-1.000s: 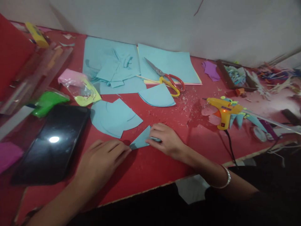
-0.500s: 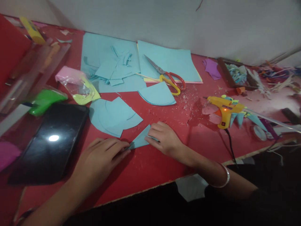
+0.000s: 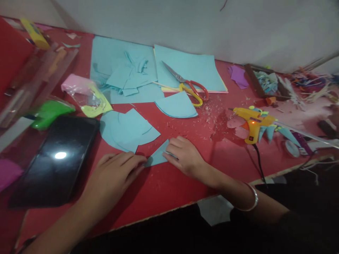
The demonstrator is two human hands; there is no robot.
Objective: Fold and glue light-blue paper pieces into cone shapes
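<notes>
Fingers of the left hand point(image 3: 113, 176) pinch the pointed end of a blue paper piece point(image 3: 158, 155), while the right hand point(image 3: 184, 155) grips its wider end, fingers curled. The piece lies low over the red table point(image 3: 164, 190), just below some cut blue sheets point(image 3: 127, 128). Scissors point(image 3: 188, 84) rest open beyond, partly on stacked paper point(image 3: 196, 67); a yellow glue gun point(image 3: 251, 121) sits to the right.

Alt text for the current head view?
Left hand and right hand hold a blue paper piece on a red table, with blue cutouts and scissors beyond. A black slab lies left, a yellow glue gun right.
</notes>
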